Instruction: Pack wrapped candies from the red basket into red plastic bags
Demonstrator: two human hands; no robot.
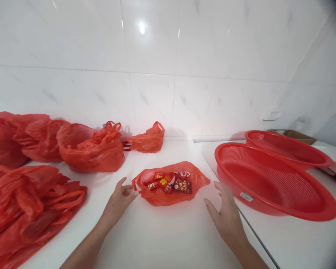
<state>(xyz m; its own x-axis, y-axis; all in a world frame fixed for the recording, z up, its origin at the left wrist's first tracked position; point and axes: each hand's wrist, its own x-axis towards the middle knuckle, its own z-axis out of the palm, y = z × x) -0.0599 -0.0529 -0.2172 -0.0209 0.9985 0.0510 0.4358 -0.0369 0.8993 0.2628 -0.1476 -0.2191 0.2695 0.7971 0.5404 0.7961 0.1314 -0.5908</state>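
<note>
My left hand (119, 200) is curving half open at the near end of a red bag (159, 200), its thumb tip right by the handle (I cannot tell whether it is pinching the plastic or only meeting it). My right hand (226, 213) is hovering open and holding nothing, thumb and fingers parted, just beside the bag's other end. The bag is lying between my two hands, slightly beyond them on the white table (145, 241), its mouth gaping upward and showing several small wrapped packets (168, 182). Left of my left hand, a heap of thin red bags (30, 213) is sprawling; farther beyond it, bulging bags (96, 162) are standing along the wall (151, 97). Beyond and right of my right hand, two red baskets (268, 205) are sitting close together.
</note>
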